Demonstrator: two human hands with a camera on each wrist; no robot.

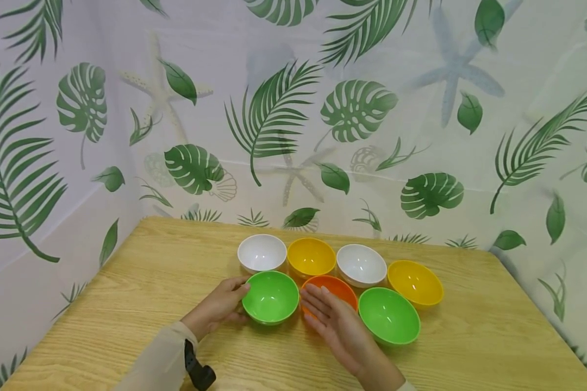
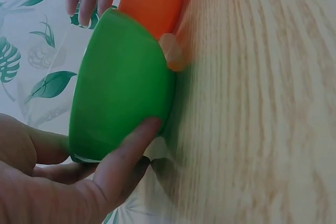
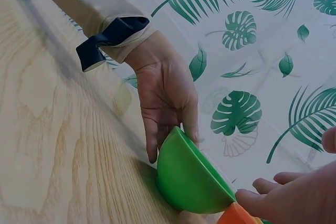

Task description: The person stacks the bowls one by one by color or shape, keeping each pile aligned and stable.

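My left hand [image 1: 220,304] holds the side of the left green bowl [image 1: 270,304], the thumb at its rim and fingers against the outer wall. In the left wrist view that green bowl [image 2: 123,87] stands upright in front of the fingers. My right hand [image 1: 342,334], fingers straight, is over the front of an orange bowl [image 1: 339,288] and partly hides it. The right wrist view shows its fingertips close to the green bowl's [image 3: 191,177] rim; whether they touch, I cannot tell. Right of this hand stands another green bowl [image 1: 389,317].
Behind stands a row of bowls: a white bowl [image 1: 261,253], a yellow bowl [image 1: 311,258], a second white bowl [image 1: 361,265] and a second yellow bowl [image 1: 415,283]. All rest on a wooden table [image 1: 484,336]. A leaf-patterned cloth [image 1: 372,179] hangs behind the table.
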